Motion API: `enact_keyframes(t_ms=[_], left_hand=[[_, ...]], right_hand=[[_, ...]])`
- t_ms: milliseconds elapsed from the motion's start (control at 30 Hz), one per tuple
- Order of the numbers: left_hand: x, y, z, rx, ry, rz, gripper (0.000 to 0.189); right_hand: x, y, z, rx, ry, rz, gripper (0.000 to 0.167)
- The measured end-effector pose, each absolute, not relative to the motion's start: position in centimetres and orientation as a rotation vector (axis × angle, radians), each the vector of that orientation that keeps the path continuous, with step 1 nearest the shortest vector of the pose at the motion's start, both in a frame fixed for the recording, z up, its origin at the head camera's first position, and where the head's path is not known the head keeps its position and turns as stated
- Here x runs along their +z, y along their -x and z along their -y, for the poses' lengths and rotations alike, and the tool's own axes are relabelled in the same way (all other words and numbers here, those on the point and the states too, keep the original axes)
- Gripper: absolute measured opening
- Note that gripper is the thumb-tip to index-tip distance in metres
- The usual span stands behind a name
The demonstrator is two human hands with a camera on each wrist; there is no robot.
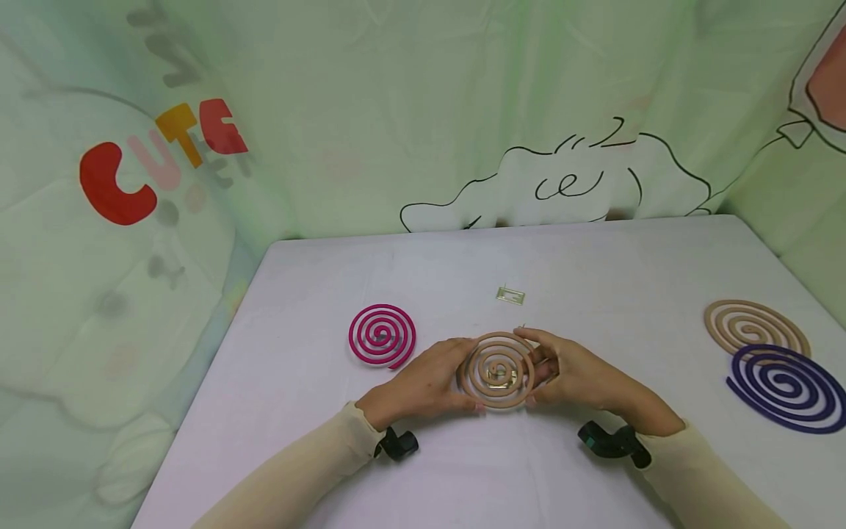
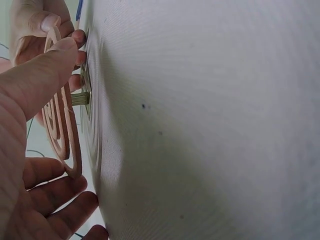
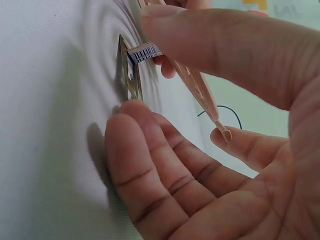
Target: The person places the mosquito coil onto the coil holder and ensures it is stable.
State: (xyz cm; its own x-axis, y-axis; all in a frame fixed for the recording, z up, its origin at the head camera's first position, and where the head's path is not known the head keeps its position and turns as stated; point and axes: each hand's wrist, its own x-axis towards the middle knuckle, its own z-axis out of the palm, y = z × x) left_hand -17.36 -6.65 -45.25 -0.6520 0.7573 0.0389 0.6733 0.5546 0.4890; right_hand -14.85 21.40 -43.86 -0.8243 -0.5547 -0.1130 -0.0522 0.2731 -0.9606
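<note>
Between both hands a tan mosquito coil (image 1: 496, 355) is held just above the table, apart from the cloth. My left hand (image 1: 423, 378) pinches its left edge, thumb at the near side and fingertips at the far side. At the right edge my right hand (image 1: 568, 371) holds it between thumb and index finger, the other fingers bent below the coil. Under the coil lies a thin metal coil stand (image 3: 125, 75). Its raised tab (image 3: 143, 52), striped like a barcode, reaches up to the coil; whether it enters the coil is hidden.
A magenta coil (image 1: 382, 336) sits to the left, with a grey piece partly visible under it. Beyond the hands lies another metal stand (image 1: 511, 295). At the right, a purple coil (image 1: 786, 386) overlaps a second tan coil (image 1: 727, 307). Printed curtains border the white table (image 1: 317, 286).
</note>
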Motion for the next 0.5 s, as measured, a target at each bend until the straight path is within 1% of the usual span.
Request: enact_keyframes(t_ms=[300,500], left_hand=[[-45.23,17.24,6.54,0.672,-1.215,-2.631,0.097],[-45.25,17.26,6.56,0.656,-1.227,-2.627,0.086]], right_hand=[[-44.10,14.74,-21.59,-1.590,0.522,-2.107,0.105],[-44.16,14.70,-21.68,-1.589,0.510,-2.104,0.106]])
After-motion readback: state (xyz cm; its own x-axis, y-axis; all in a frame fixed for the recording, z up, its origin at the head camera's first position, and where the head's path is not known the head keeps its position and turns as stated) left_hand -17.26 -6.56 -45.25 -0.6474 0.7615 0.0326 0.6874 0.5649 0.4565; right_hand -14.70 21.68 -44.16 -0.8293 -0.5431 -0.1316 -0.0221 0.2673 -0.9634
